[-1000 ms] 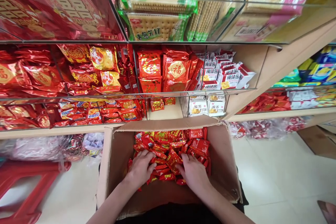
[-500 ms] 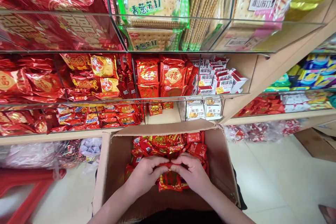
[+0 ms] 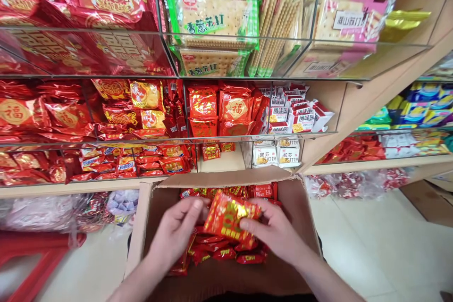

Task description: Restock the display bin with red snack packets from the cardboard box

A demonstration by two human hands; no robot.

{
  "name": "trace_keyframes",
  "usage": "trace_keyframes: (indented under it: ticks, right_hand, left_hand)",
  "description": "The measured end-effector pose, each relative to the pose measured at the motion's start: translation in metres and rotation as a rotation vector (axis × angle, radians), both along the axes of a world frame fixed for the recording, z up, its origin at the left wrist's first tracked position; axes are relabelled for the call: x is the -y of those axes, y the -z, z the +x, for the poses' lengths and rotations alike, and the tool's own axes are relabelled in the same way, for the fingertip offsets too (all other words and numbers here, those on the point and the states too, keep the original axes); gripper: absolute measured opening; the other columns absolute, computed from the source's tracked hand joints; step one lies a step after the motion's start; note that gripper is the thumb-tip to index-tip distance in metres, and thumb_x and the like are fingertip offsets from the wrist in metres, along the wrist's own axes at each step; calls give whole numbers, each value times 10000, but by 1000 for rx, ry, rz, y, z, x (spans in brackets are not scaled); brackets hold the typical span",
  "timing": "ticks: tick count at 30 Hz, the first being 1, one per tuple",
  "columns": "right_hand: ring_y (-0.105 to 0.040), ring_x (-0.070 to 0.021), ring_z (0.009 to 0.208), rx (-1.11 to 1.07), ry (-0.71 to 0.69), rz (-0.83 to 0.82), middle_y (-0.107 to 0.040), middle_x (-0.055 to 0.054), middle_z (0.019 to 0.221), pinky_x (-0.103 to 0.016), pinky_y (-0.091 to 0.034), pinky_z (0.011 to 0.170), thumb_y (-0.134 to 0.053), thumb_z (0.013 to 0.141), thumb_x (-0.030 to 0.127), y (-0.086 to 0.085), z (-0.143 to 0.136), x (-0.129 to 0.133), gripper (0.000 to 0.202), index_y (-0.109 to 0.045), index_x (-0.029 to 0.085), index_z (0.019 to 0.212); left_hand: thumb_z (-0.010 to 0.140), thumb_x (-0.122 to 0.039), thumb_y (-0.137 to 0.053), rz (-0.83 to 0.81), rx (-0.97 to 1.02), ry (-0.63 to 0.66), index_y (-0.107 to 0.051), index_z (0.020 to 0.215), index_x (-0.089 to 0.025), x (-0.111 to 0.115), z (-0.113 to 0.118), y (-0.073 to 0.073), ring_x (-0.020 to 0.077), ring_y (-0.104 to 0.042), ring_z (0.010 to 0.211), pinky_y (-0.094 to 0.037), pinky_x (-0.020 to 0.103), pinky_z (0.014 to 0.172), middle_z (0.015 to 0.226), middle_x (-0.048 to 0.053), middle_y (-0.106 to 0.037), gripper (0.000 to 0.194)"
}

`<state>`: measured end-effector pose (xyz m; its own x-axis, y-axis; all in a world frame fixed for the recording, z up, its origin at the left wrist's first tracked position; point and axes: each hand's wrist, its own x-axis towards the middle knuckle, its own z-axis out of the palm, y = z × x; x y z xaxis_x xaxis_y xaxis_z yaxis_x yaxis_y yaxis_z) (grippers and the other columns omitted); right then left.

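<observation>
My right hand grips a red and gold snack packet, with the thumb across its printed front. The packet is tilted above the contents of a cardboard box. Just left of it is my left hand, its thumb raised and its loosely bent fingers reaching to the packet's left edge. I see nothing held in the left hand; its fingertips are partly hidden. Beneath both hands, several more red packets lie loose in the box.
Behind the box, a shelf bin contains a few small red packets. White cracker packs stand to its right. Clear dividers front the shelves. A red stool is at the left, and another cardboard box sits on the floor at right.
Both hands were together low in the box, pinching red packets. Now they are apart, and the right hand has raised one packet, its front turned upward. The view has tilted slightly up.
</observation>
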<state>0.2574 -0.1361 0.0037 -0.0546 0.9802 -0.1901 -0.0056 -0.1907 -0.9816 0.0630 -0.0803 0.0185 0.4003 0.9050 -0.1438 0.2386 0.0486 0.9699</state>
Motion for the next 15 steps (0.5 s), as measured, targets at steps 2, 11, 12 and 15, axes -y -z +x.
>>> trace_keyframes:
  ticks: [2, 11, 12, 15]
  right_hand:
    - [-570, -127, 612, 89, 46, 21, -623, -1, 726, -217, -455, 532, -622, 686, 382, -20, 12, -15, 306, -560, 173, 899]
    - [-431, -60, 363, 532, 13, -22, -560, 16, 577, -157, -296, 296, -580, 693, 436, -18, 29, -138, 309, -535, 162, 828]
    - [-469, -69, 401, 595, -25, -22, -580, 7, 621, -159, -328, 317, -580, 699, 405, -9, 25, -153, 278, -539, 168, 838]
    - [-555, -100, 522, 809, -105, -13, -622, -1, 729, -182, -407, 420, -612, 680, 296, 21, 11, -194, 205, -568, 189, 848]
  left_hand:
    - [797, -415, -450, 318, -195, -133, -593, 836, -183, -19, -18, -13, 152, -566, 727, -446, 247, 678, 758, 15, -618, 275]
    - [847, -418, -265, 582, -865, -138, -517, 668, -195, -99, -54, -2, 172, -551, 699, -379, 249, 625, 683, 23, -582, 381]
    - [848, -420, -259, 569, -896, -158, -506, 649, -199, -99, -53, 2, 166, -547, 665, -366, 243, 593, 652, 14, -572, 386]
    - [847, -395, -274, 583, -923, -189, -500, 645, -204, -95, -53, 8, 157, -543, 642, -343, 237, 565, 633, 5, -569, 359]
